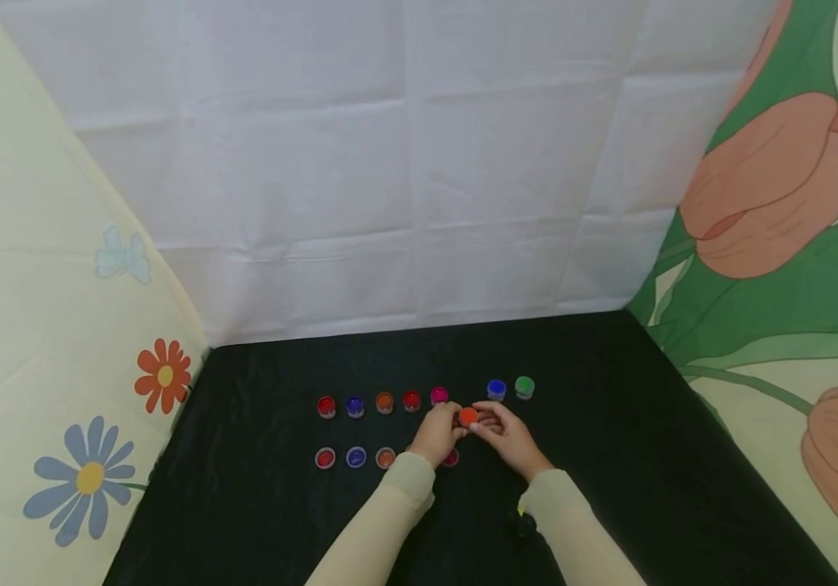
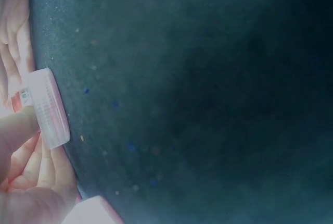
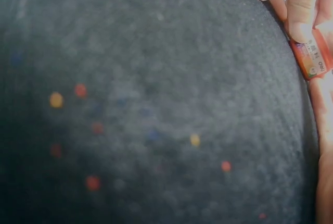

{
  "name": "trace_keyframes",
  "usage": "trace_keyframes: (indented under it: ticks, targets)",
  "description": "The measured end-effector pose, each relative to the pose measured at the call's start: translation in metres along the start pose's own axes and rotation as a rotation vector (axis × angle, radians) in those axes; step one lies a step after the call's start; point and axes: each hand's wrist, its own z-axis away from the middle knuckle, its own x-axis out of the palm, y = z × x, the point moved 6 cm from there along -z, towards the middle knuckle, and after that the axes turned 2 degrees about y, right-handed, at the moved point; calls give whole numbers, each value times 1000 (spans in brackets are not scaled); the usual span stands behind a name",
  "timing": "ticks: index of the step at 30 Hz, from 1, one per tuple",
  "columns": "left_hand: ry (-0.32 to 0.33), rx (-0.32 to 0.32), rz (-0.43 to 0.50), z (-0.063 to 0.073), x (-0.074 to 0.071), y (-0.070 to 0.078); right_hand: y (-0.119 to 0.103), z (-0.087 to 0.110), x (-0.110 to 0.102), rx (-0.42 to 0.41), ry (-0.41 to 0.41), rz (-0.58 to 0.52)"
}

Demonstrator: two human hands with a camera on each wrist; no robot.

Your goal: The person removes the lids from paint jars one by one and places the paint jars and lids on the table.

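Observation:
Over the black table, my two hands meet at a small orange paint pot [image 1: 468,417]. My right hand [image 1: 508,438] grips this pot with thumb and fingers; its orange wall carries a printed label, and the same labelled pot [image 3: 311,60] shows in the right wrist view. In the left wrist view, a pale translucent lid [image 2: 49,109] is pinched between the thumb and fingers of my left hand [image 1: 437,433]. Whether the lid still touches the pot, I cannot tell. Just behind the left hand stands a pink pot [image 1: 438,395], partly covered.
A back row holds several pots, from a red pot [image 1: 326,407] to a blue pot [image 1: 496,389] and a green pot [image 1: 525,387]. Nearer me lies a row of round pieces, including a red piece [image 1: 325,458]; my left arm hides part of it. A white cloth [image 1: 404,187] hangs behind.

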Motion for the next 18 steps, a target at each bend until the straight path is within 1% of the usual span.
trace_keyframes:
  ticks: [4,8,11,14,18]
  targets:
    - [-7,-14,3,-1,0,-1,0,0,-1,24,23,-8]
    - [-8,-30,28,-1,0,0,-1,0,0,21,15,4]
    - [-7,-34,32,0,1,-1,-2,1,-1,7,6,1]
    - [-3,-30,11,0,2,-2,-2,2,-1,-6,-12,-11]
    - [3,-26,-13,-1,2,-2,-2,2,0,-39,-29,7]
